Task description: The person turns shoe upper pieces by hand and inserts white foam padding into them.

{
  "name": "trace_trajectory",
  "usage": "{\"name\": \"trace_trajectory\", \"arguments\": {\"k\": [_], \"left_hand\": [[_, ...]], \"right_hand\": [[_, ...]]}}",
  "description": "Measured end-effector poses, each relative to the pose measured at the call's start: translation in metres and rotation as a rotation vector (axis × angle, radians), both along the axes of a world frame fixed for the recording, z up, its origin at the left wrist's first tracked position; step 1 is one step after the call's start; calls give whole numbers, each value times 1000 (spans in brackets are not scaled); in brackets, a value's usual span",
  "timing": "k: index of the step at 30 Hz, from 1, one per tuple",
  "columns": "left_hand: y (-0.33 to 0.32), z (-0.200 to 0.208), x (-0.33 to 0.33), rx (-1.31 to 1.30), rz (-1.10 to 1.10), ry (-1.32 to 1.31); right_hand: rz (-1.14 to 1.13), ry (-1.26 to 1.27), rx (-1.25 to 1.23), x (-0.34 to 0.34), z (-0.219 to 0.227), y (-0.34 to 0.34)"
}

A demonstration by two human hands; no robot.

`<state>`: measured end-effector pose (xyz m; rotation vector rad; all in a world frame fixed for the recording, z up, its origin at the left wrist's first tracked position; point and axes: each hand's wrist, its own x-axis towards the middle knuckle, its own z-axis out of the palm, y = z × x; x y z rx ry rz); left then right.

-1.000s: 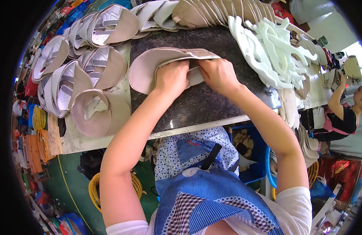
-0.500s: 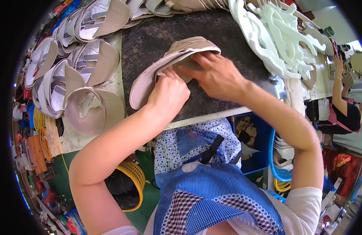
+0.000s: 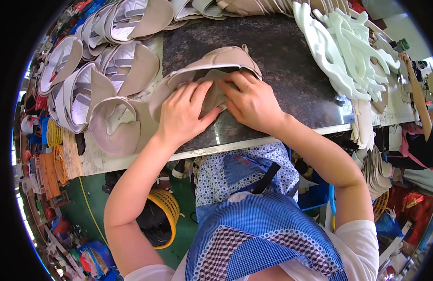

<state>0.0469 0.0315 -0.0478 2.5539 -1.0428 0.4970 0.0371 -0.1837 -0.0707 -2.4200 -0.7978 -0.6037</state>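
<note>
A beige cap (image 3: 222, 58) with a wide brim sits tilted on the dark table board, its opening turned toward me. My left hand (image 3: 181, 112) holds the brim side, fingers lying along the inner edge and thumb pointing right. On the other side my right hand (image 3: 254, 100) grips the cap's inner rim, with some fingertips hidden inside the opening. Between the two hands a pale inner layer (image 3: 213, 93) shows in the cap. What exactly the fingertips pinch is hidden.
Several beige caps with white linings (image 3: 120, 68) are stacked at the left. Pale green foam strips (image 3: 350, 58) lie in a heap at the right, near more caps (image 3: 378, 173). A yellow basket (image 3: 165, 213) stands below the table. Another person's arm (image 3: 420, 93) shows at far right.
My left hand has gone from a closed fist to fingers stretched along the cap's edge. The right hand has drawn in closer to it. The whole view has shifted slightly.
</note>
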Motion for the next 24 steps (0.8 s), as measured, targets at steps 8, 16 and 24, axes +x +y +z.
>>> {"name": "trace_trajectory", "arguments": {"k": [8, 16, 24], "left_hand": [[10, -12, 4, -250, 30, 63], [49, 9, 4, 82, -377, 98], [37, 27, 3, 142, -339, 143]], "right_hand": [[-36, 197, 1, -2, 9, -2], [135, 92, -334, -13, 20, -13], [90, -145, -724, 1, 30, -41]]}}
